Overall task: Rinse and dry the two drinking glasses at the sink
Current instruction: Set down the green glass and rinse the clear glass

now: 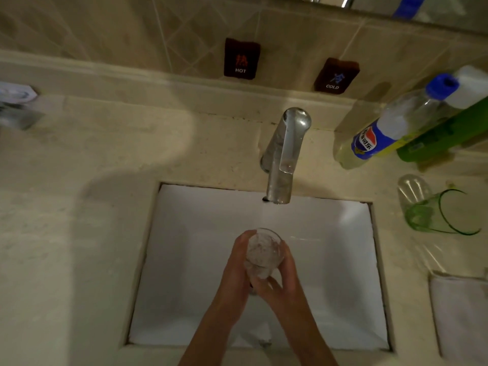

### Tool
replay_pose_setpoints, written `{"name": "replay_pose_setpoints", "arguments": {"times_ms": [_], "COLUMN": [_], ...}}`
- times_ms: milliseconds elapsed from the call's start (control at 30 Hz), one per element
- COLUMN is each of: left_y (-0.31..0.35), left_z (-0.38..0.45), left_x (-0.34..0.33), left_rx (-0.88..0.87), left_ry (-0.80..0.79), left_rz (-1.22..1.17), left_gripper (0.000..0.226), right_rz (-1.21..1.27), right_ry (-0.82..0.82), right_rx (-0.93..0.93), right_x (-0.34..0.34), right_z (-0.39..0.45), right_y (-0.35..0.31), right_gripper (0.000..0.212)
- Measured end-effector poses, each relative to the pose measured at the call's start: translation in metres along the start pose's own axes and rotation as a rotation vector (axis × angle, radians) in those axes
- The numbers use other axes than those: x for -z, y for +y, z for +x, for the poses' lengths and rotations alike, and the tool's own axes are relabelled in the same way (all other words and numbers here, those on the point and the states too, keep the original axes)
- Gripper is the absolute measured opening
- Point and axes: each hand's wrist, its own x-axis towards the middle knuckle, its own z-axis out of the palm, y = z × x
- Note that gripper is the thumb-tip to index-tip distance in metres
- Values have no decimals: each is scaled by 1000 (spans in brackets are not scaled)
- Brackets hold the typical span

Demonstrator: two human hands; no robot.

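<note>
A clear drinking glass is held upright over the white sink basin, below and in front of the chrome faucet. My left hand wraps its left side. My right hand grips its right side and base. Water or foam shows inside the glass. A green drinking glass stands on the counter right of the basin. A white cloth lies on the counter at the lower right.
A bottle with a blue cap and a green bottle lie at the back right of the beige counter. HOT and COLD signs hang on the tiled wall. A small dish sits at far left.
</note>
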Motion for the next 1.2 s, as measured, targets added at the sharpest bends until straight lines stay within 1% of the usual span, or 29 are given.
{"name": "replay_pose_setpoints", "arguments": {"times_ms": [33,167,300,367,433,500,600,700,800,933,967,1067,1100,1133,1200], "left_y": [0,-2,-3,-3,-2,-1,-3,-8,-17,-31,-36,-51,-55,-58,-68], "left_z": [-3,-9,-18,-23,-30,-35,-41,-48,-54,-68,-71,-78,-82,-87,-93], "left_x": [0,8,8,6,5,5,9,15,20,26,29,36,37,37,39], "left_rx": [15,63,44,25,15,-17,-45,-110,-174,-264,-291,-367,-369,-362,-435], "left_ry": [-19,-65,-58,-62,-59,-28,45,102,156,170,180,245,274,284,370], "left_rz": [-31,-117,-88,-89,-99,-89,-22,195,516,866,992,1471,1584,1681,1784], "left_gripper": [49,65,69,70,67,56,44,35,25,19,17,22,25,29,36], "right_rz": [37,85,48,27,4,-17,-41,-87,-151,-224,-252,-282,-288,-294,-310], "right_ry": [-8,24,107,124,118,91,60,47,40,26,28,8,3,2,5], "right_rx": [2,49,86,98,111,113,114,120,152,175,179,121,103,88,60], "right_x": [-2,2,14,20,25,31,40,49,59,68,71,79,82,85,90], "right_z": [0,7,18,20,20,16,5,-6,-15,-29,-33,-41,-43,-44,-46], "right_y": [-1,-6,-5,-4,-4,-5,-6,-9,-10,-18,-18,-15,-14,-13,-12], "right_gripper": [110,106,108,107,102,94,92,96,100,99,99,95,93,92,90]}}
